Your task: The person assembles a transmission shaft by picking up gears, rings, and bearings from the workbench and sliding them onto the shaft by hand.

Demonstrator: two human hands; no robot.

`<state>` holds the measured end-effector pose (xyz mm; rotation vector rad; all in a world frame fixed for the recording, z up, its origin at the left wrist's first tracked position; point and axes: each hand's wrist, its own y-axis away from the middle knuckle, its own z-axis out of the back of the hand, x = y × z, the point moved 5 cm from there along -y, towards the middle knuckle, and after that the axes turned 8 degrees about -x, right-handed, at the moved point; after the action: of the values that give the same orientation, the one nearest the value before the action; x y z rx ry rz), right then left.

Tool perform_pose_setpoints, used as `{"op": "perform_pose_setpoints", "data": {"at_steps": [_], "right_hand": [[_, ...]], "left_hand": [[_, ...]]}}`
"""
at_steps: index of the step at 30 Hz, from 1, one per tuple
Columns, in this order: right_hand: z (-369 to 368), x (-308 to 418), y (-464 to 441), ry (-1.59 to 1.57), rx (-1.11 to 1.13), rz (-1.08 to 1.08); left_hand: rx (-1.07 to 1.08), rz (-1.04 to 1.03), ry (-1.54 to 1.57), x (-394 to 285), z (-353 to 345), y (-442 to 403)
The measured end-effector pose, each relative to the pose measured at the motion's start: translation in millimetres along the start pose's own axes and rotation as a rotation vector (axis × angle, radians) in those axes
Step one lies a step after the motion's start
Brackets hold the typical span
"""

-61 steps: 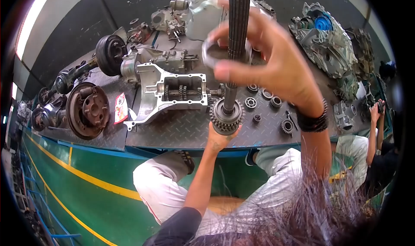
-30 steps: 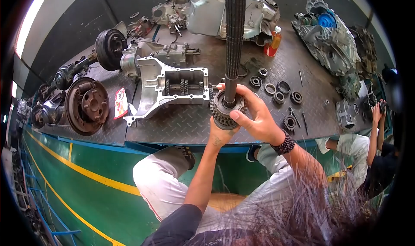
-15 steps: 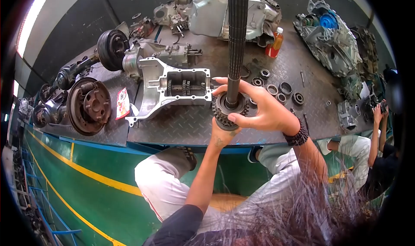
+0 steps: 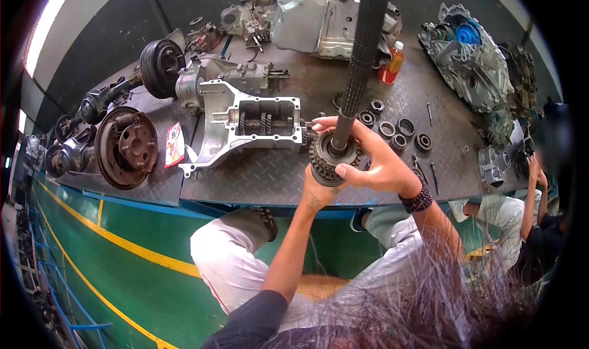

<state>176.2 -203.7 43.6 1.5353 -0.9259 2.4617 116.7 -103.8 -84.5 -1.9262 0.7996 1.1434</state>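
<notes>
A long dark splined shaft (image 4: 353,100) stands up toward the camera, tilted to the right at its top. Round its lower end sits a toothed gear (image 4: 322,165). My left hand (image 4: 318,192) grips the gear assembly from below, its fingers mostly hidden under it. Curled round the gear's upper and right side is my right hand (image 4: 383,168), thumb on the near rim and fingers behind the shaft. Just left of the hands lies an open gearbox housing (image 4: 215,131) with a row of gears (image 4: 265,123) inside.
Several loose gears and bearing rings (image 4: 406,127) lie right of the shaft. An orange drink bottle (image 4: 391,66), a large metal casing (image 4: 300,20) and another transmission case (image 4: 469,66) stand behind. Brake drums (image 4: 127,147) sit at left. A co-worker's hands (image 4: 535,171) are at far right.
The shaft's top has swung to the right, and the gear with both hands has shifted slightly right. My grip looks the same.
</notes>
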Motion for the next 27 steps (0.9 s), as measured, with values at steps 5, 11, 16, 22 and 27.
{"op": "perform_pose_setpoints", "data": {"at_steps": [5, 11, 16, 22, 27], "right_hand": [[-10, -14, 11, -0.146, -0.129, -0.042], [-8, 1, 9, -0.089, -0.096, -0.097], [-3, 0, 5, -0.033, -0.053, -0.063], [-8, -24, 12, -0.037, -0.132, -0.061], [-5, -14, 14, -0.144, -0.190, -0.040]], "left_hand": [[-0.033, -0.006, 0.009, 10, 5, 0], [-0.050, -0.010, 0.114, 17, 5, 1], [-0.041, -0.010, 0.114, 11, 0, 2], [-0.061, -0.014, 0.021, 14, 6, 4], [-0.075, -0.013, 0.044, 11, 2, 1]]}}
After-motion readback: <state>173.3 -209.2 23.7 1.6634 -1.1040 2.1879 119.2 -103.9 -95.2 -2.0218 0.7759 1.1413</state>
